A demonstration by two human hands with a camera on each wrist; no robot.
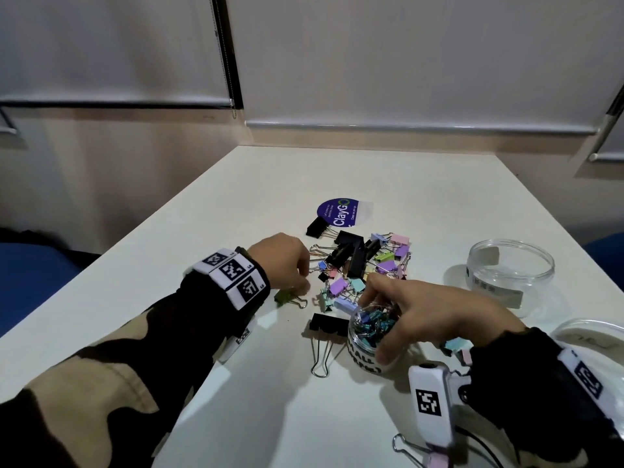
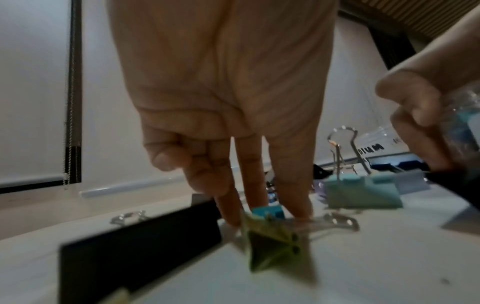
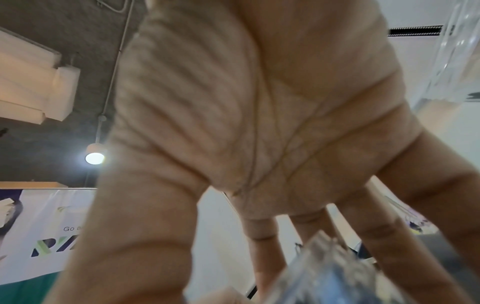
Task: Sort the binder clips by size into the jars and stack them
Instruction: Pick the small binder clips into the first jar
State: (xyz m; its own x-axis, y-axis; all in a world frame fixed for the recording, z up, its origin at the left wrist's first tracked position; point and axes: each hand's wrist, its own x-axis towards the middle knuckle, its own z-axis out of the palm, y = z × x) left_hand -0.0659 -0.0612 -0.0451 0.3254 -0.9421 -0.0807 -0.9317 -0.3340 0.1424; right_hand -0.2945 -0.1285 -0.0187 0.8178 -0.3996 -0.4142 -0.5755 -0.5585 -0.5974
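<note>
Straight fingertips of a person's left hand (image 1: 287, 261) touch a green binder clip (image 1: 283, 296) left of the mixed clip pile (image 1: 364, 261). The right hand (image 1: 435, 312), fingers spread, grips the clip-filled small jar (image 1: 366, 346) from above, just nearer.

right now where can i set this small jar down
Bare: the near table strip this side of the big black clip; also the far half beyond the ClayGo disc. Crowded: the clip pile mid-table, and the right side by the empty jar.
</note>
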